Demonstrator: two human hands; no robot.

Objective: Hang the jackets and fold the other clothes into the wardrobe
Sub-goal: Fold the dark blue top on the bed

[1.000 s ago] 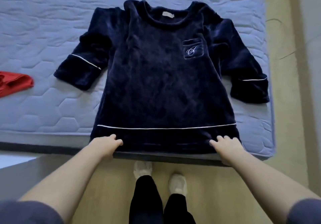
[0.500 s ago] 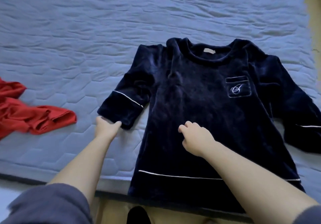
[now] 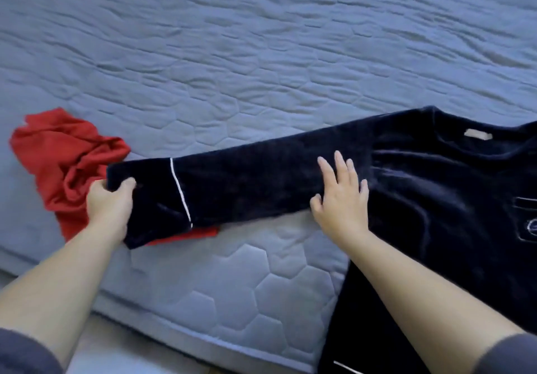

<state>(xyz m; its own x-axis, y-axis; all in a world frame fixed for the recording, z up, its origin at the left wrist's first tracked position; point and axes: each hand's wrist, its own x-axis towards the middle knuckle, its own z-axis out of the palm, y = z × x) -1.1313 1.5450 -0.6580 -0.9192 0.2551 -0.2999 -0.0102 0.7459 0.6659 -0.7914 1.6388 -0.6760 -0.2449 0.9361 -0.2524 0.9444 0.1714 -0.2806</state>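
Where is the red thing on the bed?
In the head view the crumpled red garment lies at the left on the mattress, its near edge tucked under the cuff of the navy sleeve, beside the left hand.

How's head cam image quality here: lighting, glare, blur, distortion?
Head view: soft, even daylight, no glare or hard shadows; whole frame slightly soft, no strong motion smear; navy top nearly crushed to black, only sheen streaks and its white piping read; red garment saturated but folds legible; wide angle bows the mattress edge; top cropped at the right border.
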